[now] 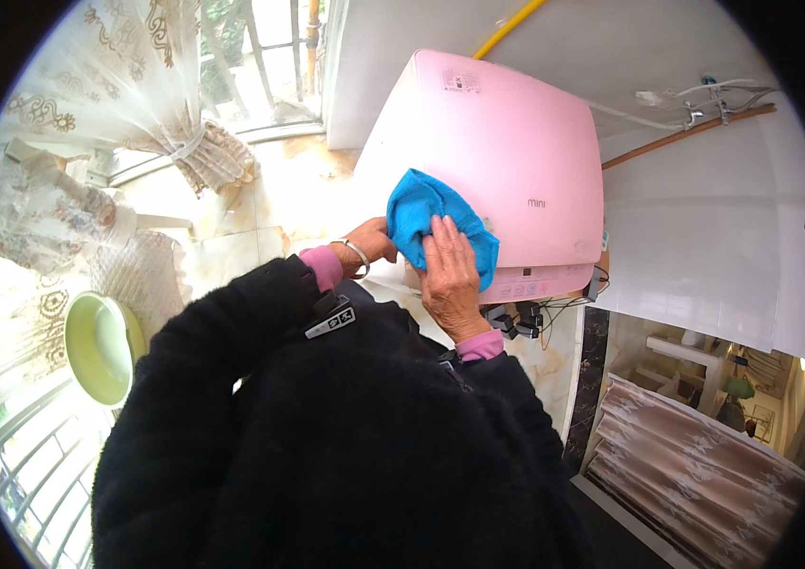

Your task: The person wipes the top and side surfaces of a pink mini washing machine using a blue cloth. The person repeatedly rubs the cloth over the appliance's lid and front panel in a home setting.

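Observation:
A small pink washing machine (509, 156) stands before me, its lid down and a control panel (541, 283) along its near edge. A bunched blue cloth (420, 203) lies over the machine's near left corner. My right hand (452, 277) presses on the cloth with its fingers stretched out and close together. At the cloth's left edge is my left hand (372, 243), with a metal bangle at the wrist. Its fingertips are partly hidden, so whether they grip the cloth or only rest by it is unclear.
A pale green basin (100, 348) is at the left beside lace curtains (153, 92) and a barred window. Black adapters and cables (523, 320) lie by the machine's near right corner. Taps with hoses (712, 107) are on the right wall. A brown pleated curtain (687, 448) hangs lower right.

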A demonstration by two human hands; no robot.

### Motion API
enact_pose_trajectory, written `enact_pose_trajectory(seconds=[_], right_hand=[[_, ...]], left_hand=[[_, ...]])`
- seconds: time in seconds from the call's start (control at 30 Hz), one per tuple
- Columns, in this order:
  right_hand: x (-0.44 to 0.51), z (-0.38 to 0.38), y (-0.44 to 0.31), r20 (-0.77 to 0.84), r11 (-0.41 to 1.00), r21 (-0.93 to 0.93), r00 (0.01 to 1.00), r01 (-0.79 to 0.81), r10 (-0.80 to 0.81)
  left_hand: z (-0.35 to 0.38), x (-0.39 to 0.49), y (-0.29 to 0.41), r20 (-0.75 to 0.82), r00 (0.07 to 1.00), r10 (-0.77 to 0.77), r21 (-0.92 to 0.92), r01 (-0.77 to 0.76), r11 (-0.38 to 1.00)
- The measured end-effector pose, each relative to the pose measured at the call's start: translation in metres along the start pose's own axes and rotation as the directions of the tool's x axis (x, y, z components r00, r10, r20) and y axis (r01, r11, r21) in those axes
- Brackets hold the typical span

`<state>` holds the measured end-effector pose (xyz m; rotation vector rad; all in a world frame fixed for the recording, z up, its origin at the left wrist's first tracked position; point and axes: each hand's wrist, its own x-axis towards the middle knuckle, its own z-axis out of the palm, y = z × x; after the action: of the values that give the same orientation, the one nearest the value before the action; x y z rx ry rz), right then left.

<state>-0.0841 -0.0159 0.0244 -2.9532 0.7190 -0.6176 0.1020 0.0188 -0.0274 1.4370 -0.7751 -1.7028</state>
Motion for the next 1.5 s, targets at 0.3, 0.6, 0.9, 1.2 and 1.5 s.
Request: enact_pose_trajectory(seconds=[0.3, 0.6, 0.9, 1.2, 1.5], right_hand=[[0.022, 0.002, 0.012, 0.067, 0.992, 0.110, 0.996, -0.062, 0.055], [0.005, -0.001, 0.044, 0.013, 0.887, -0.065, 0.889, -0.457, 0.459], [-0.045, -0.020, 0.057, 0.137, 0.795, -0.361, 0.816, -0.487, 0.562], [-0.057, -0.004, 0.060, 0.042, 0.939, -0.166, 0.949, -0.301, 0.312], [-0.066, -0.040, 0.148, -0.008, 0.747, -0.229, 0.769, -0.624, 0.640]], left_hand=[[-0.021, 0.020, 0.010, -0.078, 0.996, 0.053, -0.077, -0.059, 0.995], [0.002, -0.005, 0.039, 0.033, 0.650, 0.759, 0.676, -0.574, 0.462], [0.044, -0.005, 0.052, 0.182, 0.576, 0.797, 0.852, -0.496, 0.164], [0.065, 0.022, 0.038, 0.259, 0.747, 0.612, 0.948, -0.320, -0.011], [0.069, 0.022, 0.038, 0.248, 0.798, 0.549, 0.969, -0.214, -0.126]])
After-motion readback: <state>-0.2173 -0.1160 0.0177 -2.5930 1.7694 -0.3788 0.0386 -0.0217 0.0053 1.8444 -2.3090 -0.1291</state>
